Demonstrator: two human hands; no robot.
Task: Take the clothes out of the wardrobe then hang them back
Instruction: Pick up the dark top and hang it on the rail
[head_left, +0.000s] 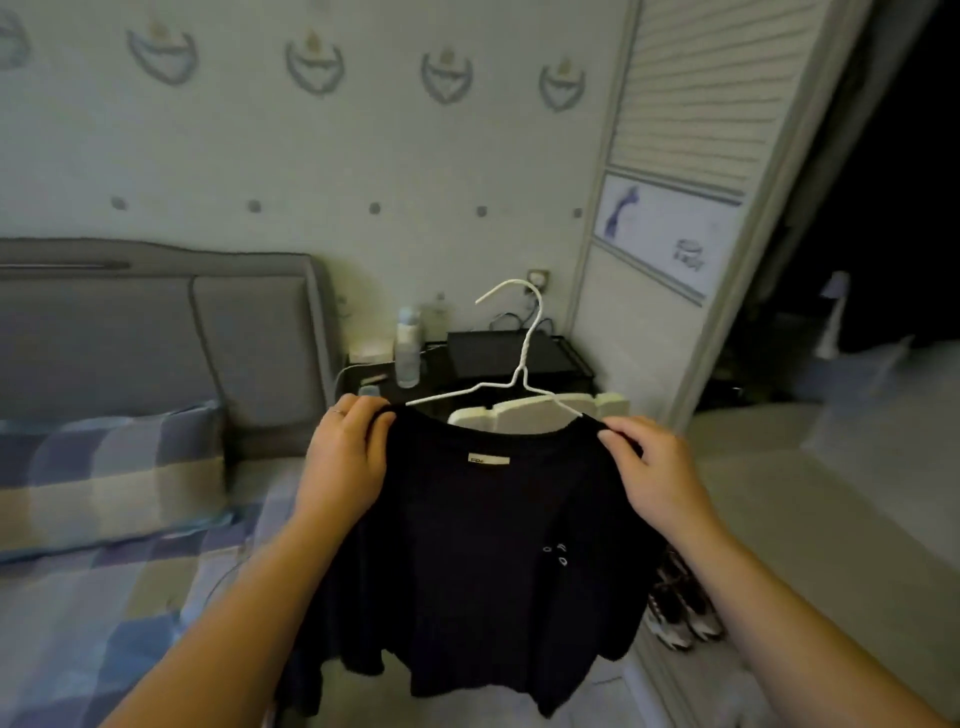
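Shirt (483, 545) sits on hanger (521, 358) out of the wardrobe (691, 104), beside the bed (104, 582). Left grip (345, 457) and right grip (660, 478) each pinch a shoulder. Removal looks done; rehanging is not.

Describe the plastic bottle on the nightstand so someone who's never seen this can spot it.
Start at the grey padded headboard on the left; right of it, behind the held-up dark shirt, is a black nightstand. The plastic bottle stands upright at its left end: clear, slim, pale-capped, unlike the flat black box beside it.
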